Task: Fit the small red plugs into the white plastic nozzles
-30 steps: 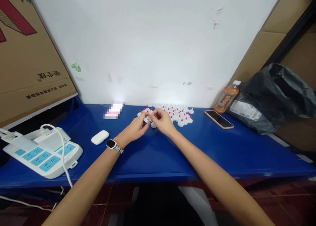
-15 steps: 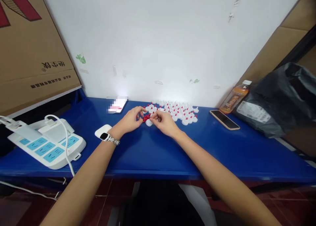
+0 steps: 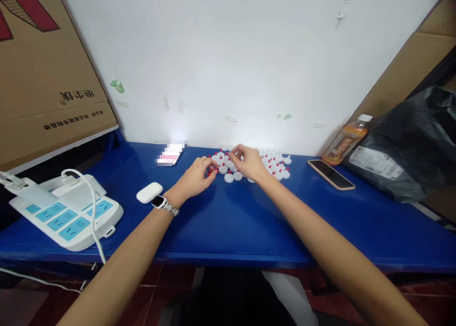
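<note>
Head view: both hands work at the middle of the frame, over a cluster of small white caps (image 3: 265, 162) with red tips, spread along the back of the blue table (image 3: 249, 221) close to the white wall (image 3: 231, 55). The cluster's long axis runs left to right, along the wall; most caps stand with the red tip upward, though the far ones are too small to tell.

The left hand (image 3: 194, 179) lies palm down at the cluster's left end, its fingers (image 3: 210, 167) curled together over a small clump of red pieces (image 3: 213, 171) — whether they pinch one cannot be told. The right hand (image 3: 249, 162) hovers over the cluster's middle, fingers bent and drawn close above the caps; what they grip, if anything, is hidden.

A wristwatch (image 3: 161, 202) sits on the left wrist. Lower left lies a white power strip (image 3: 67, 212), just right of it a white earbud case (image 3: 149, 192). At right lie a phone (image 3: 331, 174), an orange bottle (image 3: 345, 140) and a black bag (image 3: 409, 145).
</note>
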A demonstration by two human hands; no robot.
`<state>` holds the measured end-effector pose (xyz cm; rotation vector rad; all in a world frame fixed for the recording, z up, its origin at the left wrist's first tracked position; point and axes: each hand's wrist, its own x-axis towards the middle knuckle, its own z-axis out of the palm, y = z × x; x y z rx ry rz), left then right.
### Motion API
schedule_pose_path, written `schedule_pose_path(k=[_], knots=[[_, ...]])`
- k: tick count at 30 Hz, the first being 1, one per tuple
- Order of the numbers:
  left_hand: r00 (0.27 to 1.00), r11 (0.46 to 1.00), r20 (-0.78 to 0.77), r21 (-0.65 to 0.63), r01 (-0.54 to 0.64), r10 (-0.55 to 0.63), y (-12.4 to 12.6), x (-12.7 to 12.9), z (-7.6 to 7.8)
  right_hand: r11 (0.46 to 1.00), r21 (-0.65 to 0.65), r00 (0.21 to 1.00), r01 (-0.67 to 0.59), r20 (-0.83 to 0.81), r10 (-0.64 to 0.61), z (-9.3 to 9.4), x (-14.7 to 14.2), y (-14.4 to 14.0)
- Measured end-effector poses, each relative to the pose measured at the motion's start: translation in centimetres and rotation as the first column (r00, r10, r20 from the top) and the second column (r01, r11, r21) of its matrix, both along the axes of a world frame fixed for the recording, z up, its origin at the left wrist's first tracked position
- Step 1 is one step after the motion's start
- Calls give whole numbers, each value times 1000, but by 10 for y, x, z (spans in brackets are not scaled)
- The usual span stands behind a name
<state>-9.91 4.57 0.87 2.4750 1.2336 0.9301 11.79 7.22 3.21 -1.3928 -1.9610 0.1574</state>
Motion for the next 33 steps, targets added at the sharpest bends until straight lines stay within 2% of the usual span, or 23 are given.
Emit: schedule_pose_path(k=[2, 5, 8, 12, 16, 19, 21, 22, 24, 28, 31, 33], knots=[[1000, 1000, -7, -7, 1, -1, -1, 3, 1, 997, 14, 995, 79, 63, -79, 7, 4, 28], [1000, 1000, -11, -12, 2, -2, -3, 6, 2, 974, -59, 948, 219, 251, -198, 10, 9, 73], [1000, 1000, -2, -12, 0, 0, -3, 6, 1, 951, -149, 894, 270, 405, -190, 5, 9, 105], [1000, 1000, 1, 0, 8, -8, 0, 3, 0, 948, -186, 892, 259, 424, -160, -1, 3, 117], [1000, 1000, 13, 9, -17, 17, 0, 1, 1, 962, -144, 923, 232, 345, -172, 8, 1, 102], [995, 996, 73, 45, -72, 68, -3, 2, 3, 986, -43, 980, 160, 124, -154, 20, 3, 72], [986, 989, 127, 81, -121, 110, -6, 3, 6, 997, 8, 995, 81, -58, -81, 25, 2, 44], [982, 986, 145, 98, -136, 121, -8, 4, 7, 999, 20, 987, 42, -153, -39, 26, 0, 28], [983, 985, 144, 120, -127, 110, -11, 6, 9, 994, 16, 951, -112, -288, 112, 23, -7, -1], [1000, 996, 2, 95, 2, -2, -13, 6, 10, 947, -4, 854, -322, -433, 289, 9, -23, -38], [998, 999, -57, 32, 13, -11, -12, 2, 10, 930, -28, 822, -367, -477, 310, 2, -26, -42], [999, 1000, -25, 6, -30, 30, -10, -2, 10, 949, -26, 856, -314, -440, 271, 0, -24, -39]])
